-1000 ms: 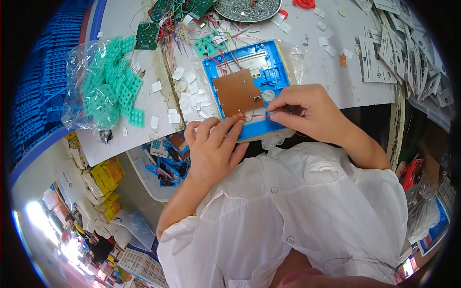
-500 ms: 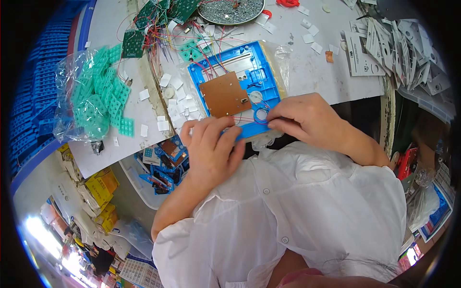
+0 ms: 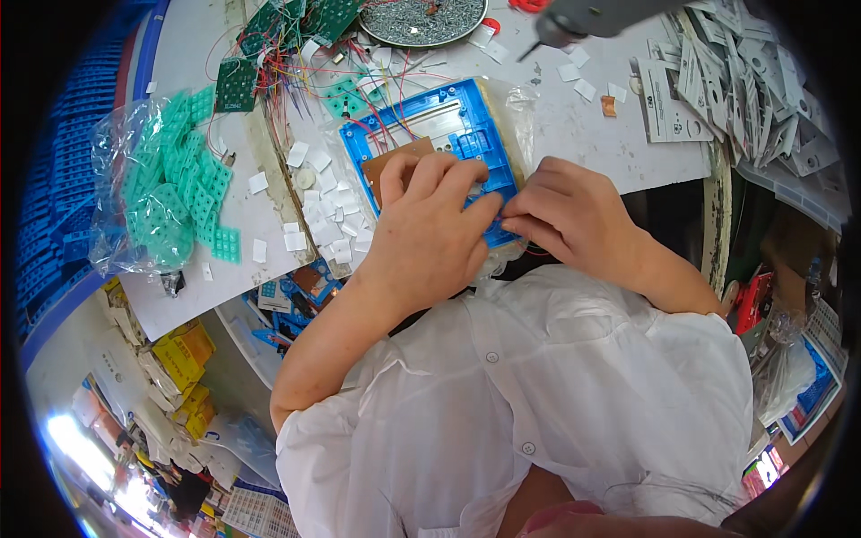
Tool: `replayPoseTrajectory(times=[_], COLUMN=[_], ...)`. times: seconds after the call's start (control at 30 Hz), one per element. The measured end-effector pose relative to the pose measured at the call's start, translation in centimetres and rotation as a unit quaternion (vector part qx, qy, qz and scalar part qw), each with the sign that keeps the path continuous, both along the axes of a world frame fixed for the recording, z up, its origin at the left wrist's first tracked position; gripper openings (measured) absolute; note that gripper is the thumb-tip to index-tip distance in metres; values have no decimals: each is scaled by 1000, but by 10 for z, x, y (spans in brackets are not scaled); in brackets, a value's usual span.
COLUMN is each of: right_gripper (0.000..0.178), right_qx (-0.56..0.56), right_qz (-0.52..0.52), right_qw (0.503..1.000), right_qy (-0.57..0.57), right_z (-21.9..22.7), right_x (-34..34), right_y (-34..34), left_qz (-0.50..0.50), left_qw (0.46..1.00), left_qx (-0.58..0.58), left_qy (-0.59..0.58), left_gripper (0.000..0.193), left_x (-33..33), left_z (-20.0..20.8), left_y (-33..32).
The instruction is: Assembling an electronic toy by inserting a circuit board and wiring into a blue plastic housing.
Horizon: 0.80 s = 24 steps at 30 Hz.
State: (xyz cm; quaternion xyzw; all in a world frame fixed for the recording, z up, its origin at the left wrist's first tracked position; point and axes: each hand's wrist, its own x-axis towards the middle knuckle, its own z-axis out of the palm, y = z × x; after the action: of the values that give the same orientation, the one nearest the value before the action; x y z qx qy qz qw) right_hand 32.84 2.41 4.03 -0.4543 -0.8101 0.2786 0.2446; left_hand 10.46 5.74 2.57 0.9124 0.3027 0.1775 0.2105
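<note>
On the table before me lies a blue plastic casing, its inside facing up, with a brown circuit board and thin red wires in it. Over the board and the casing's middle sits my left hand, fingers bent and tips partly hidden; what they hold, if anything, does not show. My right hand is at the casing's lower right edge, thumb and fingers pinched together. Whatever lies between those fingertips is too small or hidden to name. A clear plastic bag lies beneath the casing.
Green rubber keypads fill a bag at left. Green circuit boards with wires, and a round tray of screws, are at the back. A dark pointed tool hangs overhead. Printed cards are piled right. A bin stands below the table.
My left hand has moved up and right from the casing's lower edge onto the board. The right hand stays at the lower right edge. The overhead tool has swung left into fuller view.
</note>
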Motion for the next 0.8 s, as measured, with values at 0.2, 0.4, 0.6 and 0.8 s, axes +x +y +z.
replayPoseTrajectory(times=[0.2,0.4,0.6,0.8], right_gripper=[16,19,23,23], right_qx=[-72,-64,99,216], right_qz=[21,26,92,135], right_qw=[997,997,991,966], right_qy=[34,39,10,42], right_z=[-8,-17,-27,-51], right_x=[6,3,3,11], right_y=[-3,-10,-5,-6], left_qz=[-3,-31,-2,4], left_qw=[999,996,996,996], left_qx=[-36,-75,-69,-19], left_qy=[-39,-33,-60,-88], left_gripper=[20,20,20,27], left_x=[-3,-9,-14,-12], left_z=[-10,-4,-5,-14], left_y=[-7,-8,-15,-25])
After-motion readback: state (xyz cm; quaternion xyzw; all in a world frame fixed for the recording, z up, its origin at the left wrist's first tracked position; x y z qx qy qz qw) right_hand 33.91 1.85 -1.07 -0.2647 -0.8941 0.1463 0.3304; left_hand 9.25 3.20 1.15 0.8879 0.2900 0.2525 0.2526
